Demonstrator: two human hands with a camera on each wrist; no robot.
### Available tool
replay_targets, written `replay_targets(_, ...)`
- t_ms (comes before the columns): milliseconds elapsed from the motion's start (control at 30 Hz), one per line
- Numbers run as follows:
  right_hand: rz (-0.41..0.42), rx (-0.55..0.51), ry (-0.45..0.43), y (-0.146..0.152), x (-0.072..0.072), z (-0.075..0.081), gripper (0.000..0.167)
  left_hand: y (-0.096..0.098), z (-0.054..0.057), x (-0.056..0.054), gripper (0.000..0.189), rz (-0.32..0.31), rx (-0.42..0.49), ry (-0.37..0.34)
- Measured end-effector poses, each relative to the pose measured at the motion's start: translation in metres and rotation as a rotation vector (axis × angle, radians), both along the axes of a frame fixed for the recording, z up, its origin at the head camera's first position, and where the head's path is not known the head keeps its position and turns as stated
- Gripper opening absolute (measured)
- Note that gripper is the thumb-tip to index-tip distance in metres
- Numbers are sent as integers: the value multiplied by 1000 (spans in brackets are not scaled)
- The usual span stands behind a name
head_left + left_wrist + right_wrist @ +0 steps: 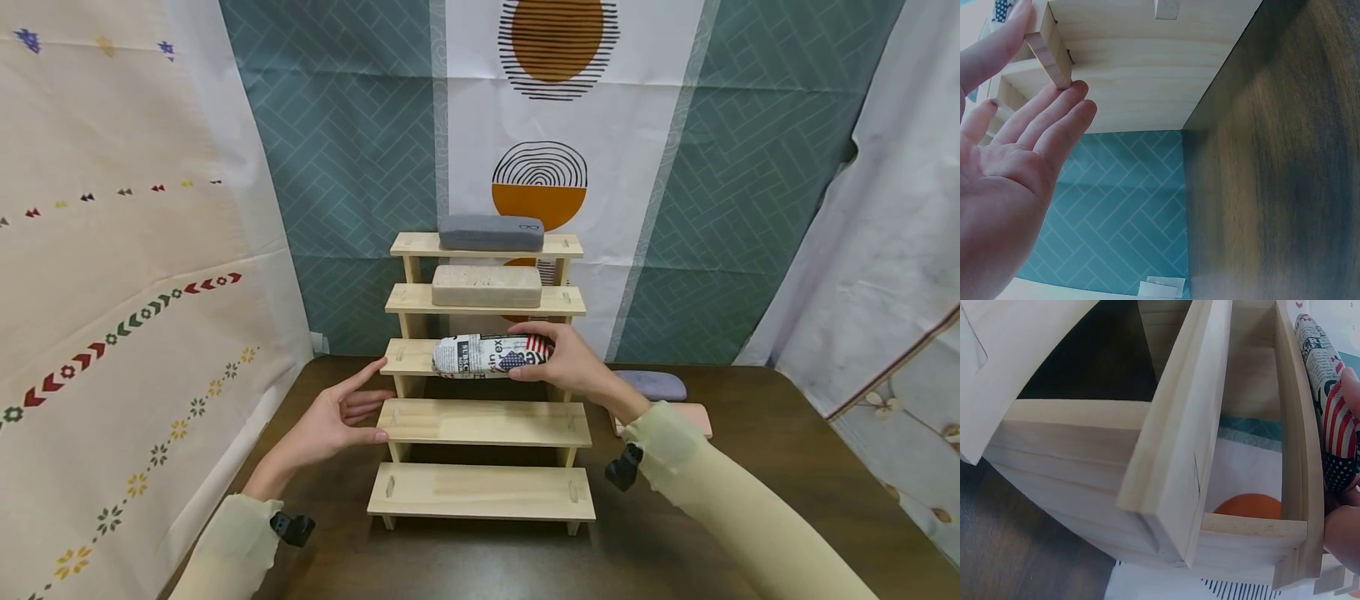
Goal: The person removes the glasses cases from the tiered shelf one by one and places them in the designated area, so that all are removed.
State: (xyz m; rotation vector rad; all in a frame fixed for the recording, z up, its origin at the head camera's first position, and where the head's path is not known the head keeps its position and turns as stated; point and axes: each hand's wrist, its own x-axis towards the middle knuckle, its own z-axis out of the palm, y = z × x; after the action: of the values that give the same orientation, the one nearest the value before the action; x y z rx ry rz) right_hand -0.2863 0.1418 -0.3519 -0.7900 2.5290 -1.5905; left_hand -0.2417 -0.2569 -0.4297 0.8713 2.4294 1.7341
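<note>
- Pale yellow sleeves (750, 500) are closest to you, one coming up from each bottom corner.
- Big cloths hang all around: a green and white cloth (337, 167) at the back with orange rounds and black lines, a cream cloth (150, 317) with rows of little shapes on your left, and a white cloth (847, 333) on your right.
- Under everything is a dark brown table (480, 562).
- On it stands a wooden stand (480, 492) with five steps.
- Your left hand (330, 421) is spread, with its fingers mostly straight. A fingertip touches the left end of the middle step (408, 357), and your thumb touches the left end of the step below (480, 422).
- Your right hand (566, 358) pinches the right end of a newspaper-print case (487, 356) between thumb and fingers.
- That case is at the middle step, lying sideways. You cannot tell if it rests all its weight there. It has red and white stripes, and the words "in ex" can be read. Some letters stand sideways and start with "SUBSC".
- A blue-grey case (483, 233) sits on the top step, with a tiny drawing of glasses.
- A beige case (486, 287) sits one step down. Its marks are too small to read.
- Near your right arm, a purple case (651, 384) and a pink case (690, 421) lie on the table.
- Small black cameras (624, 467) sit at your wrists.
</note>
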Motion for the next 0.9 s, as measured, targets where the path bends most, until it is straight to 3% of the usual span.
replay_targets(567, -6, -45, -42, 9, 14, 2, 63, 0, -1, 0, 108, -5, 2, 11)
replay_targets(900, -9, -33, 15, 26, 25, 4, 62, 0, -1, -1, 108, -10, 9, 17)
